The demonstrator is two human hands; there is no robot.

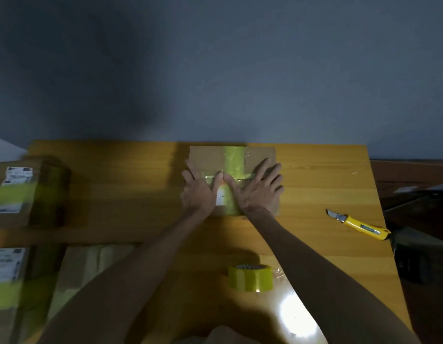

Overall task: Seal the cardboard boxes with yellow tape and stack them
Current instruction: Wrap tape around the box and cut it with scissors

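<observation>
Flat brown cardboard box (205, 155) wears a see-through yellow tape strip (234, 160), the round yellow tape roll (250, 279) matches, yellow-handled box cutter (359, 225) too. Honey-orange wood-grain worktop (314, 194), grey-blue wall (215, 70).

We see a plain blue-grey wall (215, 70) behind a yellowish wooden counter (327, 180); a bright glare (295, 311) sits on its near part in dim light.

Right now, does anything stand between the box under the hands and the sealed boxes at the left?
Nothing visible: only bare yellow wooden table lies between the brown cardboard box and the taped cardboard boxes.
</observation>
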